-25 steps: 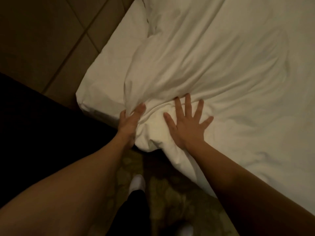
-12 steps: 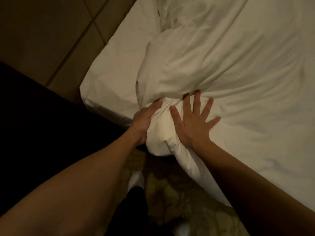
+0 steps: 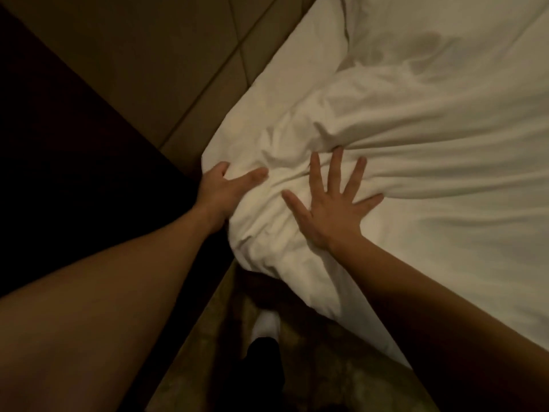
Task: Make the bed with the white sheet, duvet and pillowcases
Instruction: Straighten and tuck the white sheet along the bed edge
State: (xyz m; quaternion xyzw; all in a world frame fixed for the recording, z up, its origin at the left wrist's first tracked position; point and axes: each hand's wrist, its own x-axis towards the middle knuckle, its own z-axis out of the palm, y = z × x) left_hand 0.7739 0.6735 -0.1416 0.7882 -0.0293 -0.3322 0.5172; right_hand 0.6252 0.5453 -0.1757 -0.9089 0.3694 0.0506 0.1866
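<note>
At the far left of the frame a dark, featureless mass (image 3: 59, 138) fills the shadow, with a tan padded panelled wall (image 3: 166, 69) above it in the upper left. Moving rightward, the left hand (image 3: 224, 191) sits at centre-left, at the corner of the bed; its thumb lies along the top of the cloth and its fingers curl out of sight round the edge, so it appears to grip the bunched corner of the thick white crumpled duvet (image 3: 401, 129). Just above that hand, a strip of smooth white fitted sheet (image 3: 285, 69) shows on the mattress, running toward the upper middle of the frame.

Right of centre, the right hand (image 3: 332, 209) lies flat on the duvet with all fingers spread wide, pressing the fabric down; creases fan out from under its fingertips toward the right edge. The duvet covers everything to the right and spills over the bed's near edge, below both hands.

The step in hand seems to be settling the duvet's corner over the corner of the bed (no pillowcases are in view). The next move likely calls for the left hand to draw the bunch out toward the corner while the right palm sweeps away to flatten the ridges. At the bottom centre, a foot in a white sock (image 3: 266, 322) stands on patterned carpet (image 3: 326, 382).
</note>
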